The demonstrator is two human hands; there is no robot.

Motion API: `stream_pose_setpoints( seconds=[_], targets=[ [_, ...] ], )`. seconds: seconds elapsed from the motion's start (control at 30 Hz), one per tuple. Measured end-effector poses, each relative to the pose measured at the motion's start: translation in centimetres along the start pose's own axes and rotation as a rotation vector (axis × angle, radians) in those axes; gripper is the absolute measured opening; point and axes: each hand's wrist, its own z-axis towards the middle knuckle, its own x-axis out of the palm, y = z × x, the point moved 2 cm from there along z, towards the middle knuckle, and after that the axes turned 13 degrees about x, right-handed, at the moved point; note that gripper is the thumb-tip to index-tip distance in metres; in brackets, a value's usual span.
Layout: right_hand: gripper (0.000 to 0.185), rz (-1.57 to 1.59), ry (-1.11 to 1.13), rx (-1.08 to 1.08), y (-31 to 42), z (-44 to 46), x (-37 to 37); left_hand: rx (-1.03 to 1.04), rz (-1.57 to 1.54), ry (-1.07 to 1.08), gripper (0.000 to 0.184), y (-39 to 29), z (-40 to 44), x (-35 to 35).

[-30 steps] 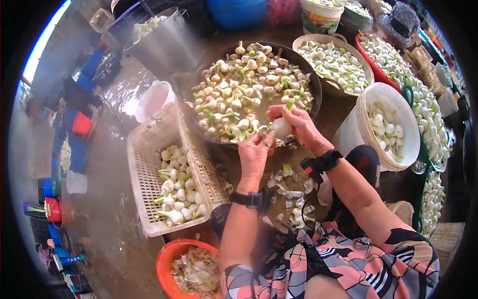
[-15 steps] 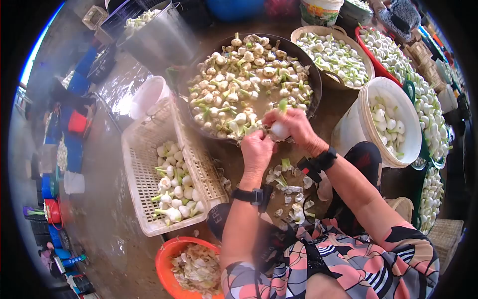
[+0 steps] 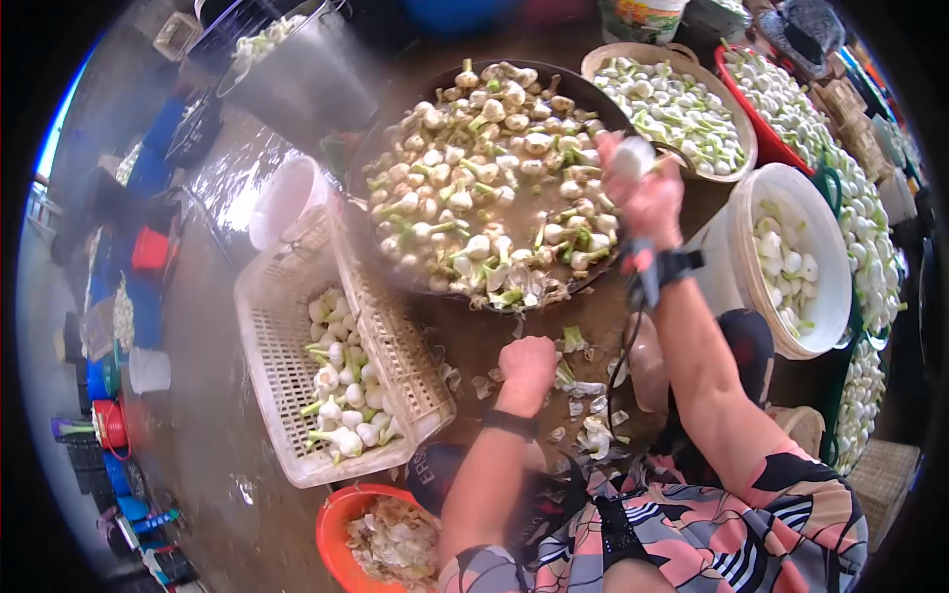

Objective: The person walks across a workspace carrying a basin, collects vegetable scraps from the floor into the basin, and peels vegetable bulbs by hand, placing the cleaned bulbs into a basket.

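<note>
My right hand (image 3: 645, 193) is raised at the right rim of the big dark basin (image 3: 366, 212), blurred, its fingers round a white peeled garlic bulb (image 3: 633, 156). Just below the basin's front rim is my left hand (image 3: 529, 362), closed like a fist; its fingertips are turned away, so its contents are hidden. Unpeeled garlic (image 3: 460, 198) with short green stems fills much of the basin, in brownish water. Peeled bulbs (image 3: 351, 395) lie in a white slatted crate (image 3: 267, 385) to the left.
A white bucket (image 3: 727, 247) holding bulbs stands at the right, below a round basket (image 3: 746, 124) and a red basin (image 3: 736, 79) of garlic. An orange bowl (image 3: 331, 539) of peelings sits at the bottom. Loose peelings (image 3: 593, 405) litter the floor before me.
My right hand has moved up and right with the white bulb, away from my left hand. My left hand has drawn down from the basin's front rim, closed.
</note>
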Motion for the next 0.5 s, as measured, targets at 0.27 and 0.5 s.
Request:
stream_pose_setpoints(
  seconds=[0.27, 0.5],
  targets=[
    [0.028, -1.334, -0.629, 0.214, -1.7, 9.0, -7.5, 0.026, 0.038, -0.128, 0.019, -1.1, -0.7, -1.5],
    [0.048, -2.5, -0.728, 0.487, -8.2, 13.4, -15.9, -0.033, -0.033, -0.445, 0.013, 0.1, -2.2, -3.1]
  ],
)
